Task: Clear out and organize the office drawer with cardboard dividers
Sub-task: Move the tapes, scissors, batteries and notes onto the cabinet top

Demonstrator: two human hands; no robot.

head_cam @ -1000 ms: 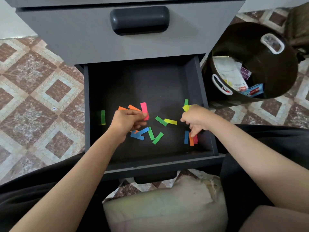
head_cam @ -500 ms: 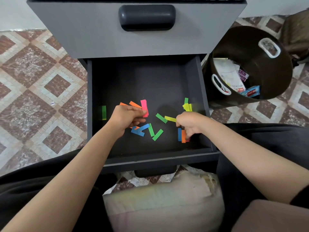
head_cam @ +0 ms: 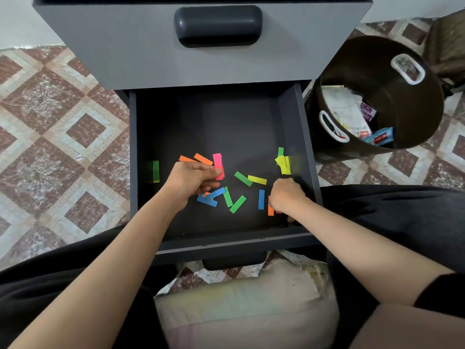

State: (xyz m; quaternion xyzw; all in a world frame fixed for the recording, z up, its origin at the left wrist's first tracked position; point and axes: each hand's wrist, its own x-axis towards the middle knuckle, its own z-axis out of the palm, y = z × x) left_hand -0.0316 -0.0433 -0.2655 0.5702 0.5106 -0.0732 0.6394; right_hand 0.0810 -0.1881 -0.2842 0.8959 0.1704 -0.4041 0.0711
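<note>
The open dark drawer holds several loose coloured paper strips. My left hand is at the drawer's middle left and pinches a pink strip between thumb and fingers; two orange strips lie just behind it. Blue strips and green strips lie under and right of that hand. My right hand is curled, knuckles up, over an orange strip near the front right corner; its fingertips are hidden. A blue strip lies just left of it, and yellow strips behind it.
A closed grey drawer with a dark handle overhangs the open one. To the right on the tiled floor stands a black bin with papers and packets inside. A pale cushion lies under the drawer front. One green strip leans on the left wall.
My right hand has drawn back toward the drawer's front right corner and curled over the orange and pink strips. My left hand has stayed put with the pink strip.
</note>
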